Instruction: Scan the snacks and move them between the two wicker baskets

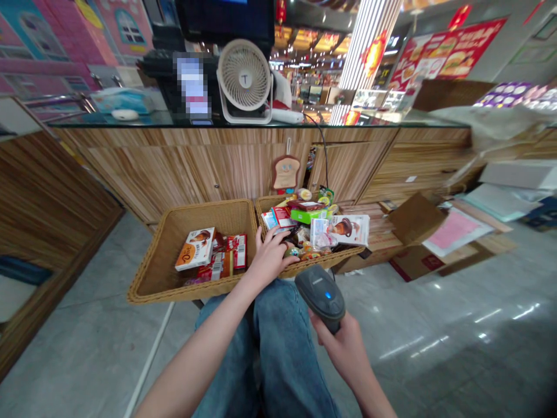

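My right hand (342, 339) is closed around the grip of a dark grey barcode scanner (322, 293), which has a small blue light on top. It is in front of the right wicker basket (300, 268). My left hand (270, 255) reaches over that basket's left front corner, fingers apart, close to the packets; whether the fingertips touch any is unclear. Inside are a white box with a brown picture (348, 230), a green packet (308, 216) and several other snacks. The left wicker basket (150, 252) holds an orange-and-white box (195, 249) and red packets (239, 251).
Behind the baskets stands a wood-grain counter (183, 168) with a glass top, bearing a white fan (244, 75) and a dark monitor (226, 20). An open cardboard box (418, 255) and stacked papers are at the right. A bread-shaped ornament (286, 172) hangs on the counter front.
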Demonstrator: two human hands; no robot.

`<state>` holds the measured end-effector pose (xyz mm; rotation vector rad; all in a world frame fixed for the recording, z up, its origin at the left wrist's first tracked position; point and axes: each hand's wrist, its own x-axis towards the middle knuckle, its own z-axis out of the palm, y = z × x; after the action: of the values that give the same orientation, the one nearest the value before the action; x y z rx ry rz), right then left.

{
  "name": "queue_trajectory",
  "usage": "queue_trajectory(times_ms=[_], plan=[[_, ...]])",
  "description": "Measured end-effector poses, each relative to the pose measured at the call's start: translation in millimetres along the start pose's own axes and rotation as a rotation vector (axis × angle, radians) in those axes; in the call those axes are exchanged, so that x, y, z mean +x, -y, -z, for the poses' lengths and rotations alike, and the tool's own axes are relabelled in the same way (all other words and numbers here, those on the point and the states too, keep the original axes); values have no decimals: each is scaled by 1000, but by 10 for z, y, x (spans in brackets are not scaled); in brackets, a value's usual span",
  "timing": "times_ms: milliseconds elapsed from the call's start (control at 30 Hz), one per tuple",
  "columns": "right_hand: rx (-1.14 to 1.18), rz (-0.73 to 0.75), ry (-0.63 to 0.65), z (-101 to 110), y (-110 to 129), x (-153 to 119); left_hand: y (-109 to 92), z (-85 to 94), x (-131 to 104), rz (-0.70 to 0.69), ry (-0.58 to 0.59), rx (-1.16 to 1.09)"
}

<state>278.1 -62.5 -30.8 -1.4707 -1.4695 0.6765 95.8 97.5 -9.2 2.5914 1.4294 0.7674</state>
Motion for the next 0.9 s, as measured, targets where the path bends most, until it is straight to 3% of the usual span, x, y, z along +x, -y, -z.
queue_trajectory(times_ms=[100,267,367,467,633,900], plan=[[11,-8,6,-2,6,-1,10,93,-16,17,-67,-48],[18,-6,19,-29,49,7,79,411,-168,-49,-213,-6],[17,5,13,-47,60,14,209,548,-339,-87,-313,68],[18,7,11,-65,50,16,388,557,-542,-76,-393,119],[28,2,39,-103,52,21,599,432,-779,-46,-330,83],[27,40,38,-138,95,49,558,452,-772,-9,-189,-15]])
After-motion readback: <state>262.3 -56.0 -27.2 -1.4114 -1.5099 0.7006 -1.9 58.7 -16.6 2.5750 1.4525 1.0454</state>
